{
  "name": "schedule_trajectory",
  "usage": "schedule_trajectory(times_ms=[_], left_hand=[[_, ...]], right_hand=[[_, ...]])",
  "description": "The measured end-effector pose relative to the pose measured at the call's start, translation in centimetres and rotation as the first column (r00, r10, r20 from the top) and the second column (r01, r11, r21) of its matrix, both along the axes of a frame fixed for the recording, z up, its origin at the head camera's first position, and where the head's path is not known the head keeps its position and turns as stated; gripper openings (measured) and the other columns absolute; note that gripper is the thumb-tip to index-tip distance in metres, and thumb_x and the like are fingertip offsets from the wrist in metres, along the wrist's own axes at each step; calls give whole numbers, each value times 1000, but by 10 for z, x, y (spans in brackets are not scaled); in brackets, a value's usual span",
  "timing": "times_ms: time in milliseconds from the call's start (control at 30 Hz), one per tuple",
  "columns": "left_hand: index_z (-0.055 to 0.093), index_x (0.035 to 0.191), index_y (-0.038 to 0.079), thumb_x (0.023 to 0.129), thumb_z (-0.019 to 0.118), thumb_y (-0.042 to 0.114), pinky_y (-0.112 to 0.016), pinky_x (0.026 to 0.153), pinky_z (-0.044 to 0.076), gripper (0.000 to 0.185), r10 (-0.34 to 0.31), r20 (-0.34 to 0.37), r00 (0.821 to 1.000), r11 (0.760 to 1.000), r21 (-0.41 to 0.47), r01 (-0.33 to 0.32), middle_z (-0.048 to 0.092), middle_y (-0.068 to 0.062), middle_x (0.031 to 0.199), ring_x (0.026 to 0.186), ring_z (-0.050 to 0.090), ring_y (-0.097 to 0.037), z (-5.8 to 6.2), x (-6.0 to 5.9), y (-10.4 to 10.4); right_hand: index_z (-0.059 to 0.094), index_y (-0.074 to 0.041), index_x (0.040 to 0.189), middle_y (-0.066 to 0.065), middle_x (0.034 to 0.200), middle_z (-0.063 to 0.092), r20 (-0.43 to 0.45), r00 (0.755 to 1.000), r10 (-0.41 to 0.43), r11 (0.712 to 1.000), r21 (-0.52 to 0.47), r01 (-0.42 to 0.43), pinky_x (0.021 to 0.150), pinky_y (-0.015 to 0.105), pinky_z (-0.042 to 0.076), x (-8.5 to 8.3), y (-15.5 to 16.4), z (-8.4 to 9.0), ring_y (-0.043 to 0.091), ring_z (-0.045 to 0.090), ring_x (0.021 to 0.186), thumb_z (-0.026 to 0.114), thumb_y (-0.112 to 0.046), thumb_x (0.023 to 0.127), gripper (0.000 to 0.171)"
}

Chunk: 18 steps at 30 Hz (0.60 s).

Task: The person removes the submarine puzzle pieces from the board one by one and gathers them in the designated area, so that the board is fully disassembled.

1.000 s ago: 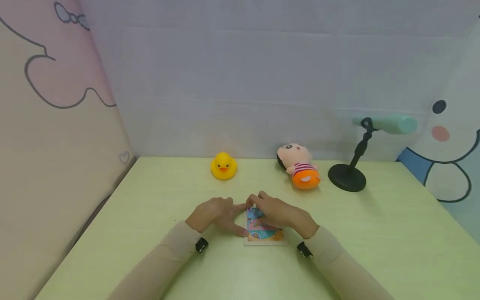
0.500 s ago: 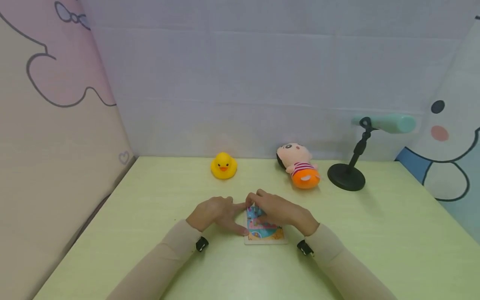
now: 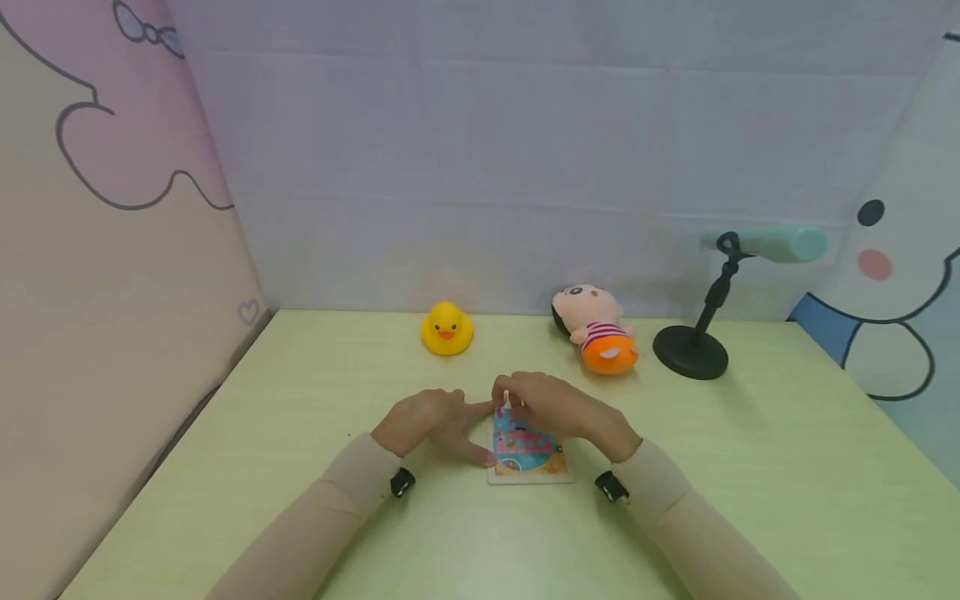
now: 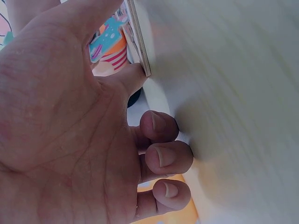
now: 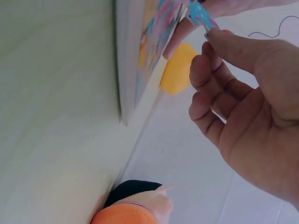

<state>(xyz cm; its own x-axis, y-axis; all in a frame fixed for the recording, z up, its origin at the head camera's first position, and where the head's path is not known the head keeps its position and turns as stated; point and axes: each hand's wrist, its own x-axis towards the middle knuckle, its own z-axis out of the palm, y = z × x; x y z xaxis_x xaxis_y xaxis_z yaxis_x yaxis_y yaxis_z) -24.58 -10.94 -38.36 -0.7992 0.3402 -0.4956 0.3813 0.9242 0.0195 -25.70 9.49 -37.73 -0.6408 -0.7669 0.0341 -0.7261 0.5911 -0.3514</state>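
A small square picture puzzle (image 3: 528,477) with a pale border lies flat on the table. My left hand (image 3: 442,425) is at its left side, thumb and index finger spread and touching the edge. The other left fingers bend loosely in the left wrist view. Above the puzzle's far part, my right hand (image 3: 558,404) pinches a blue puzzle piece (image 5: 200,16) with white dots between thumb and fingers. In the left wrist view the blue piece (image 4: 106,39) stands tilted, raised off the board. The right hand hides the puzzle's far right corner in the head view.
Behind the hands sits a yellow rubber duck (image 3: 447,329). A plush doll (image 3: 598,329) in orange shorts lies to its right. Farther right, a black stand (image 3: 692,352) holds a pale green cylinder (image 3: 787,244). A wall closes off the table's (image 3: 337,350) back edge.
My right hand has risen slightly and moved away from the board, lifting the blue piece. More of the puzzle's picture shows now. The left hand stays at the puzzle's left edge.
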Motion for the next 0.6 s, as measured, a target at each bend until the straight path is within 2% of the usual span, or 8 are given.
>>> schedule_trajectory(times_ms=[233, 600], left_hand=[[17, 154, 56, 75, 58, 85, -51, 83, 51, 94, 25, 5, 1000, 1000, 13, -25, 50, -12, 140, 107, 57, -29, -2, 1, 0], [14, 155, 57, 75, 57, 85, -53, 91, 48, 95, 20, 12, 1000, 1000, 23, -20, 45, -14, 149, 118, 55, -32, -1, 1, 0]], right_hand=[[65, -9, 112, -1, 89, 60, 54, 998, 38, 999, -39, -36, 78, 30, 51, -7, 14, 8, 16, 56, 81, 63, 0, 96, 19], [68, -12, 107, -4, 87, 61, 164, 986, 13, 1000, 5, -14, 72, 26, 50, -15, 47, 24, 13, 54, 78, 65, -6, 97, 12]])
